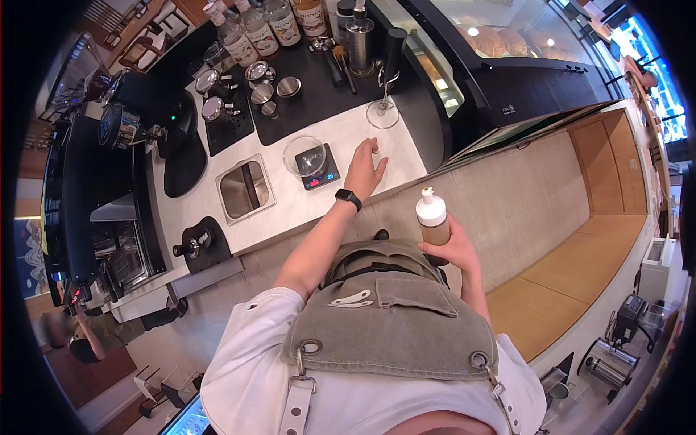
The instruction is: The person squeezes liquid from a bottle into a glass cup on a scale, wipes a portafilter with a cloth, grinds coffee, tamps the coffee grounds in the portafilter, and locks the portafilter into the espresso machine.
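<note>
My right hand [457, 249] is wrapped around a squeeze bottle [435, 223] with a white top and pale brownish contents, held upright in front of my apron. My left hand [365, 169], with a black watch at the wrist, is at the white counter [406, 151] near its front edge, thumb apart from the loosely bent fingers. Nothing shows in it. Just left of that hand lies a black digital scale [319, 176] with lit red and blue digits. A clear round glass bowl [304, 156] sits on the scale.
A metal bin [245, 190] is set into the counter at left. Behind are metal cups [288, 88], syrup bottles [255, 35] and a whisk-like stand [383, 112]. A coffee machine [94, 188] stands far left, a pastry display case [522, 94] at right. Another person [109, 333] is at lower left.
</note>
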